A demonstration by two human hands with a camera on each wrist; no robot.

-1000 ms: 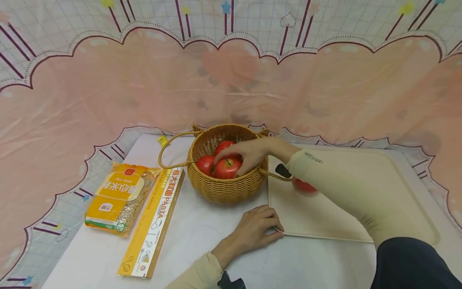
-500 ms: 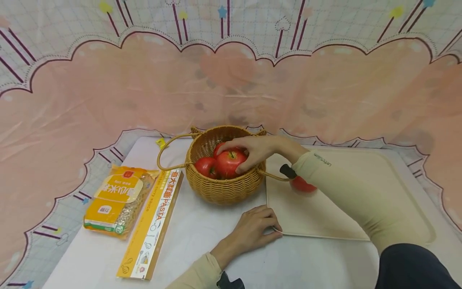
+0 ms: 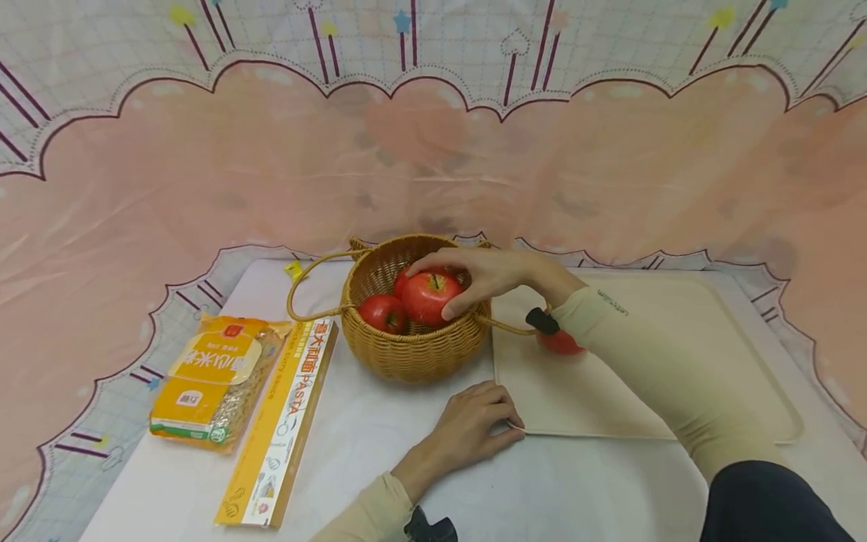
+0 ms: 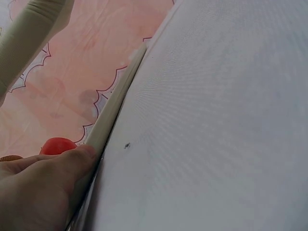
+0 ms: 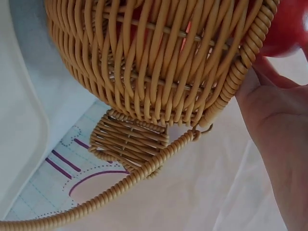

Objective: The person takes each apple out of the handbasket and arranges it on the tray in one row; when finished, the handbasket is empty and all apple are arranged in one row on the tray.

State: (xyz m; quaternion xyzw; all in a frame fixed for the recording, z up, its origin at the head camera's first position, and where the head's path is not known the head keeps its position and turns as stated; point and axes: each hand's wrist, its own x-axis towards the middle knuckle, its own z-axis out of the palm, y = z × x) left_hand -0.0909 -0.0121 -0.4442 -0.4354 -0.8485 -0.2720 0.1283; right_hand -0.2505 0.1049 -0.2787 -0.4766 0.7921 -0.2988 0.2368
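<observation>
In the head view my right hand [image 3: 491, 275] grips a red apple [image 3: 431, 299] by its sides, thumb in front and fingers behind. This apple sits at the rim height of the wicker basket [image 3: 409, 357], above other red apples [image 3: 383, 313] inside. The right wrist view shows the basket's woven wall [image 5: 159, 62] close up, with the held apple [image 5: 286, 29] partly cut off by the frame. My left hand [image 3: 470, 425] holds the near left corner of a cream tray [image 3: 609, 414]; its thumb lies along the tray edge [image 4: 113, 103] in the left wrist view.
Another red apple [image 3: 561, 343] lies on the tray, partly behind my right forearm. Left of the basket are a yellow grain bag [image 3: 210, 384] and a long pasta box [image 3: 278, 429]. The basket's handles [image 3: 301, 290] stick out sideways. A patterned cloth [image 3: 271, 165] hangs behind.
My right hand has drawn the apple upward from among the others in the basket, clear of the one at left. The left hand stays at the tray corner. The head view has shifted slightly.
</observation>
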